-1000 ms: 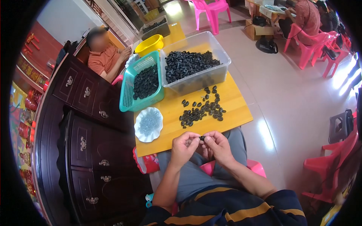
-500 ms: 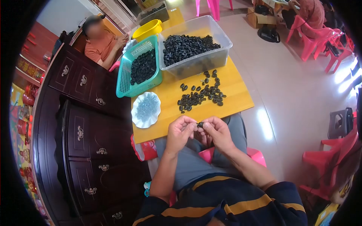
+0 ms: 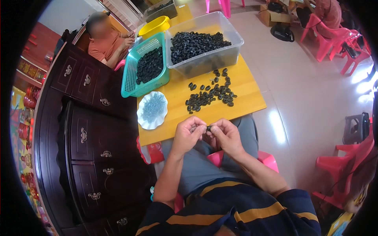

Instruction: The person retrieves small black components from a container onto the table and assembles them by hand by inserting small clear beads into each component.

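Between my fingertips, just off the table's near edge, is a small black ring-shaped part [image 3: 209,128]. My left hand [image 3: 189,133] pinches it from the left and my right hand [image 3: 226,137] from the right. Fingers cover most of it. Beyond my hands, a loose pile of similar black parts [image 3: 210,96] lies on the yellow wooden table [image 3: 173,128]. To the left, a white scalloped dish [image 3: 163,118] holds many small clear, bluish pieces, too small to name.
A teal basket [image 3: 128,80] and a clear plastic bin [image 3: 236,43], both with black parts, stand at the back, near a yellow basin [image 3: 153,27]. A dark wooden cabinet [image 3: 84,118] flanks the left. Another person [image 3: 108,43] sits beyond it.
My two hands keep their pinch on the black part, with only slight finger movement. The view has shifted a little. The other person's hands have moved slightly.
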{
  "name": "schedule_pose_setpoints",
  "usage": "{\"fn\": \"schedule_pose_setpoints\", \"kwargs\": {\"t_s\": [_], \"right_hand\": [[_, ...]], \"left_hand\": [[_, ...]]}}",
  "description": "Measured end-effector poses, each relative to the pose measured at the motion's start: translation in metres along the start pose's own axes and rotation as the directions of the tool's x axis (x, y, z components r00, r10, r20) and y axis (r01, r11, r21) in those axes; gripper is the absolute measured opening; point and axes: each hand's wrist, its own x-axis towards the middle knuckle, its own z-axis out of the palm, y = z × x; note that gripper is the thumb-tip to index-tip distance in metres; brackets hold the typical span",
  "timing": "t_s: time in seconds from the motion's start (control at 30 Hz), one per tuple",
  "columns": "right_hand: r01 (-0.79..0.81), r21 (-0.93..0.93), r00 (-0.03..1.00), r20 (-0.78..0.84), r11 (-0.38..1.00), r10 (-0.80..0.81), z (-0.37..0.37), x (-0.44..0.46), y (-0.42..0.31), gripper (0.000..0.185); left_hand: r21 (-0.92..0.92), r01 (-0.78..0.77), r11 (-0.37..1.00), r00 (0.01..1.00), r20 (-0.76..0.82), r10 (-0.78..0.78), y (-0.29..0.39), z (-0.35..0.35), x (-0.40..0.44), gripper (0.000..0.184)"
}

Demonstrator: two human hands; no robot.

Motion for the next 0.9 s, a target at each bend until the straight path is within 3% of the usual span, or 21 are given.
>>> {"fn": "schedule_pose_setpoints", "kwargs": {"t_s": [0.03,0.1,0.23,0.27,0.33,0.43,0.57,0.63,0.67,0.73,0.77,0.8,0.87,0.9], "right_hand": [[-0.001,-0.001,1.000,0.000,1.000,0.001,0.000,-0.001,0.000,0.007],[0.042,-0.180,0.999,-0.025,0.983,-0.047,-0.001,-0.001,0.001,0.006],[0.031,-0.207,0.999,-0.031,0.978,-0.039,0.002,-0.001,-0.003,0.006],[-0.002,-0.155,1.000,-0.001,0.988,0.002,0.001,-0.001,-0.003,0.006],[-0.041,-0.109,0.998,0.036,0.993,0.045,0.001,-0.001,0.000,0.007],[-0.118,0.041,0.988,0.108,0.992,0.113,0.002,-0.002,0.002,0.008],[-0.255,0.127,0.966,0.086,0.959,0.245,0.001,-0.002,0.001,0.011],[-0.305,0.169,0.950,0.116,0.937,0.289,0.000,0.000,0.001,0.013],[-0.333,0.213,0.941,0.139,0.919,0.309,0.000,0.000,0.000,0.014],[-0.360,0.253,0.931,0.161,0.898,0.328,-0.002,0.001,0.000,0.015],[-0.377,0.315,0.926,0.120,0.871,0.358,-0.004,0.003,0.002,0.015],[-0.389,0.379,0.918,0.080,0.840,0.389,-0.003,0.003,0.000,0.015],[-0.380,0.366,0.922,0.073,0.850,0.380,0.002,0.003,-0.007,0.014],[-0.369,0.353,0.926,0.068,0.860,0.370,0.005,0.003,-0.011,0.013]], "left_hand": [[0.024,0.011,1.000,1.000,0.002,-0.011,0.000,0.001,0.000,0.003],[0.013,0.013,1.000,1.000,-0.001,-0.013,-0.002,0.002,-0.001,0.003],[0.038,-0.010,0.999,0.999,0.048,0.008,-0.001,-0.004,-0.001,0.003],[0.035,-0.011,0.999,0.999,0.042,0.010,0.002,-0.010,0.001,0.003],[-0.059,0.080,0.995,0.969,0.239,-0.064,0.009,-0.023,0.005,0.005],[-0.021,0.157,0.987,0.959,0.244,-0.147,0.014,-0.026,0.005,0.006],[-0.077,0.089,0.993,0.973,0.221,-0.070,0.010,-0.020,0.002,0.009],[-0.079,0.047,0.996,0.997,0.069,-0.041,0.010,-0.009,-0.003,0.020],[-0.083,0.044,0.996,0.997,0.065,-0.038,0.008,-0.006,-0.005,0.020],[0.120,-0.203,0.972,0.975,-0.067,0.212,0.008,0.002,-0.009,0.032],[0.214,-0.199,0.956,0.974,-0.061,0.217,0.011,0.004,-0.014,0.044],[0.212,-0.199,0.957,0.974,-0.061,0.217,0.017,0.008,-0.016,0.044],[0.603,-0.307,0.737,0.915,-0.027,0.403,0.024,0.019,-0.018,0.050],[0.659,-0.333,0.674,0.896,-0.002,0.444,0.021,0.021,-0.018,0.054]]}}
